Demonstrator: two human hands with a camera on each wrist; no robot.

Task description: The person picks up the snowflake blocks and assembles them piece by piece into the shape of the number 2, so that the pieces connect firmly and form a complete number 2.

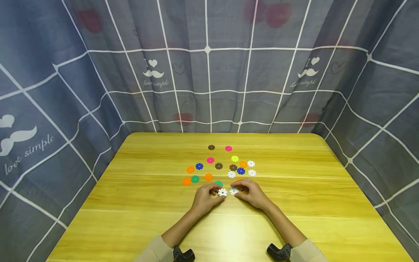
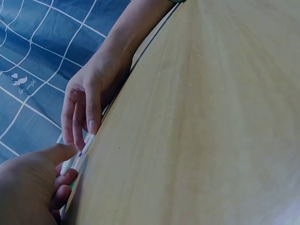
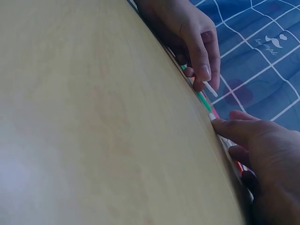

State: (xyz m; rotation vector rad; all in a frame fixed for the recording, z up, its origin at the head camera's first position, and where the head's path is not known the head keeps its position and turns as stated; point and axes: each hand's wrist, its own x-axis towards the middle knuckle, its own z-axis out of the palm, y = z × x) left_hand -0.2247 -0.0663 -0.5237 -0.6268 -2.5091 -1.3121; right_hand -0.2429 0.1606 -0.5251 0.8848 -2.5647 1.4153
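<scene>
Between thumb and fingers, my left hand [image 1: 203, 199] pinches a white notched plastic disc [image 1: 222, 192], tilted so its face shows in the head view. Just to its right, my right hand [image 1: 254, 193] grips a second white notched disc [image 1: 233, 191] at its edge, partly covered by the fingers. A small gap separates the two discs. In the right wrist view, the left hand's disc [image 3: 210, 88] appears edge-on above the table. A green disc [image 1: 218, 183] lies right behind the left fingertips. Behind the right fingers an orange disc [image 1: 239, 179] is mostly hidden.
Several loose notched discs lie flat beyond the hands on the wooden table [image 1: 131, 203], among them a blue disc [image 1: 199, 166], a pink disc [image 1: 210, 160], a yellow disc [image 1: 234, 158] and a brown disc [image 1: 218, 166]. A grey checked curtain [image 1: 226, 72] surrounds the table's back and sides.
</scene>
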